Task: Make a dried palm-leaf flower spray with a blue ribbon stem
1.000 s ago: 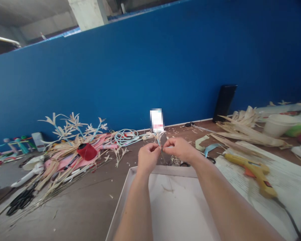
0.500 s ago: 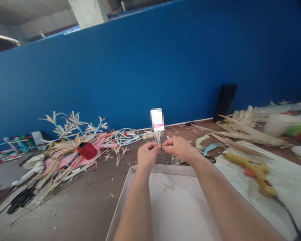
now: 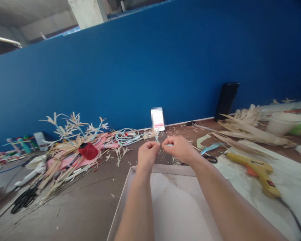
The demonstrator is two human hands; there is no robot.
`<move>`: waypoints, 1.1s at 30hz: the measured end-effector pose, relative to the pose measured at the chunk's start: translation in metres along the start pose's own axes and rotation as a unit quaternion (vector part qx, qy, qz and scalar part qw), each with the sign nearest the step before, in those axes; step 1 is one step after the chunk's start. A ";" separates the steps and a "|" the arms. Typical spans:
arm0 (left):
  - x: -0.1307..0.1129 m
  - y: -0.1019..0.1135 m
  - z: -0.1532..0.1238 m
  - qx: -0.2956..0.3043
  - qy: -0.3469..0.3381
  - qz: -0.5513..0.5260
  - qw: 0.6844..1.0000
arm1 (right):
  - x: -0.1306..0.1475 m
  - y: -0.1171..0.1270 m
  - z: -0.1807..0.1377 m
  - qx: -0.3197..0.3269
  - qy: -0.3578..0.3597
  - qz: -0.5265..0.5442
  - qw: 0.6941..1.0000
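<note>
Two pinches going at once: left hand [image 3: 147, 155] with thumb and fingers closed right down on the light-blue stem of a pale flower [image 3: 156, 137], right hand [image 3: 180, 149] just beside it, also pinched tight, probably on the bit of blue strip [image 3: 169, 145] showing at the fingers. Hard to make out the exact join of strip and stem, too small and too covered up. Flower head just beyond the left fingertips, pointing away. Looks like wrapping the stem, at a guess, likely mid-wind. Would say the next move calls for a steady hold on the left plus light tension and a small turn on the right, without crushing anything. Material-wise: thin, narrow, papery petals, a bit like dried husk, and a flat strip, more paper than cord by the look of it. Nearer than the fingers, a shallow white box [image 3: 180, 214] with low walls. Left of the fingers, a cone of red thread [image 3: 88, 151], looped pale-blue cord [image 3: 127, 136] and spindly blue-stemmed flowers [image 3: 66, 133]. Right of them, dry pointy husks [image 3: 257, 132] and a hard yellow glue gun [image 3: 253, 166] on printed paper [image 3: 294, 187], all on a brown desk [image 3: 85, 214].
</note>
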State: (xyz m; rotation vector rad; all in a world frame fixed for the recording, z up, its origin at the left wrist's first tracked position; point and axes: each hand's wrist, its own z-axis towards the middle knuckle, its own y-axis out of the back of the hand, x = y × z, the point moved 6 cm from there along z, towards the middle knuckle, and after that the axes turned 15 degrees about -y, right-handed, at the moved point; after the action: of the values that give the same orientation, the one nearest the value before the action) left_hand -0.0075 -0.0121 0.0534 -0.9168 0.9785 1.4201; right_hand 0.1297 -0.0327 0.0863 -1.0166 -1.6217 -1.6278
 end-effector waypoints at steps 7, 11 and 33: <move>-0.008 0.004 0.000 0.002 -0.024 0.077 0.997 | -0.001 -0.001 0.001 0.008 0.002 -0.001 1.000; -0.008 0.004 -0.001 -0.010 -0.017 0.068 0.998 | -0.001 -0.002 0.002 0.010 -0.007 0.000 1.000; -0.002 -0.014 -0.008 0.054 0.051 -0.234 0.970 | -0.008 -0.004 0.003 0.078 -0.021 0.122 0.989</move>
State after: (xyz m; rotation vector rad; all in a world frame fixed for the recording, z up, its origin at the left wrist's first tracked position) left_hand 0.0064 -0.0197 0.0517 -1.0646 0.8354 0.9218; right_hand 0.1306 -0.0298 0.0773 -1.1233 -1.5570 -1.3056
